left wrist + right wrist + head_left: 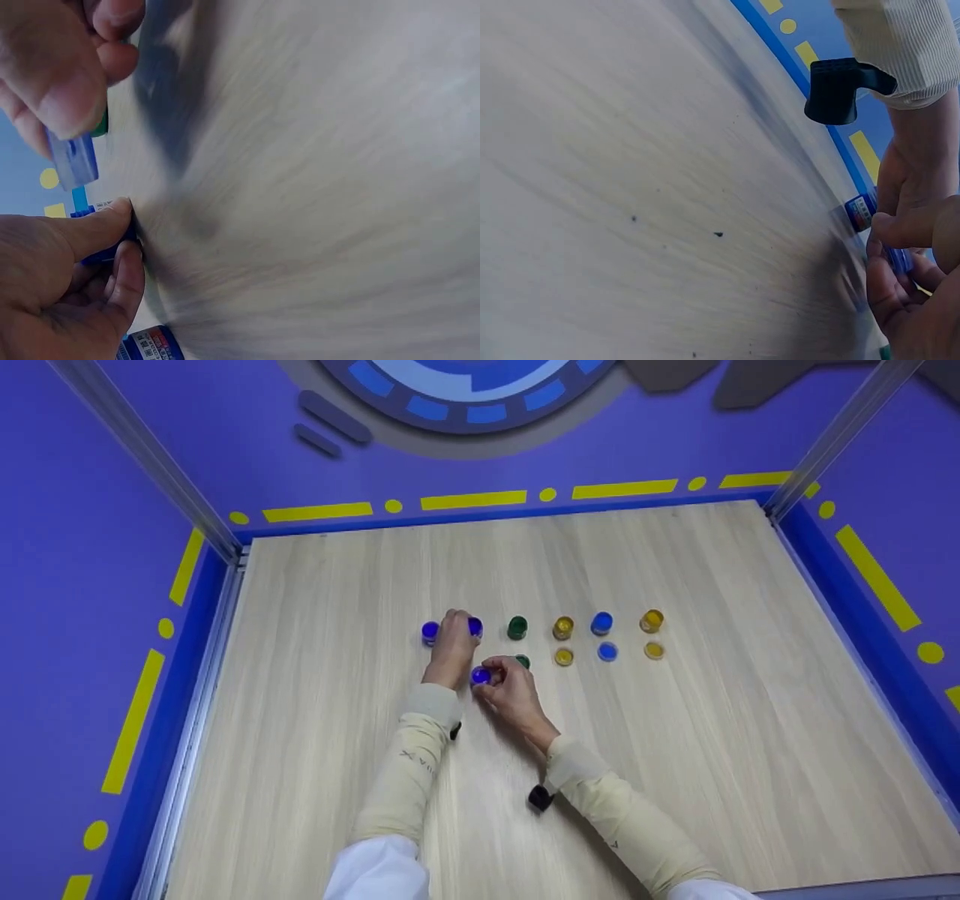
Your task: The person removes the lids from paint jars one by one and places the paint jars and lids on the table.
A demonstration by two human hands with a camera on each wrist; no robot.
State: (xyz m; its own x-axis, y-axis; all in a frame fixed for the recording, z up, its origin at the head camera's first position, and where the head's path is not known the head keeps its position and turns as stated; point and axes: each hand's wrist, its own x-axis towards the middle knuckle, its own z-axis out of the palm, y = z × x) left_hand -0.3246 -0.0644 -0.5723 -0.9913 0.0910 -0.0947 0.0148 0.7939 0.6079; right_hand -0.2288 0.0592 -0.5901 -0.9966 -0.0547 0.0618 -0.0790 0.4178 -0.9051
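My left hand (450,651) pinches a small purple paint jar (475,627) between thumb and fingers; the jar stands uncapped on the table. Closer to me, my right hand (514,694) holds a clear lid (481,676) with purple paint inside it by its rim. In the left wrist view this lid (73,163) is above the tabletop, apart from the gripped jar (105,251). Another purple jar (430,633) stands just left of my left hand. Partly behind the right hand lies a green lid (523,661).
Right of my hands, a green jar (517,628), a yellow jar (563,628), a blue jar (601,622) and an orange-yellow jar (652,620) stand in a row. A yellow lid (564,657), blue lid (607,652) and orange-yellow lid (654,650) lie before them. Purple walls enclose the table.
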